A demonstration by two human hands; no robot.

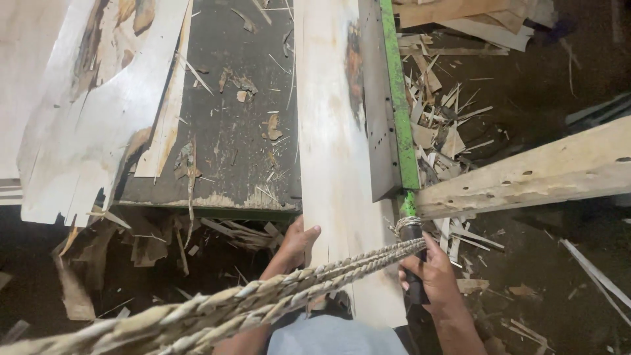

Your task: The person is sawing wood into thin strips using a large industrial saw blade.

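A long pale sheet of wood veneer (332, 151) lies lengthwise on a dark machine table (227, 141), under a grey blade with a green edge (397, 112). My left hand (296, 243) grips the veneer's near left edge. My right hand (430, 273) is closed around the black handle (413, 263) at the near end of the green lever. A twisted rope (263, 299) is tied to that handle and runs toward the lower left, across my left forearm.
More veneer sheets (92, 112) are stacked at the left. Offcuts and splinters (440, 125) litter the dirt floor on the right and below the table. A thick wooden beam (532, 174) juts in from the right.
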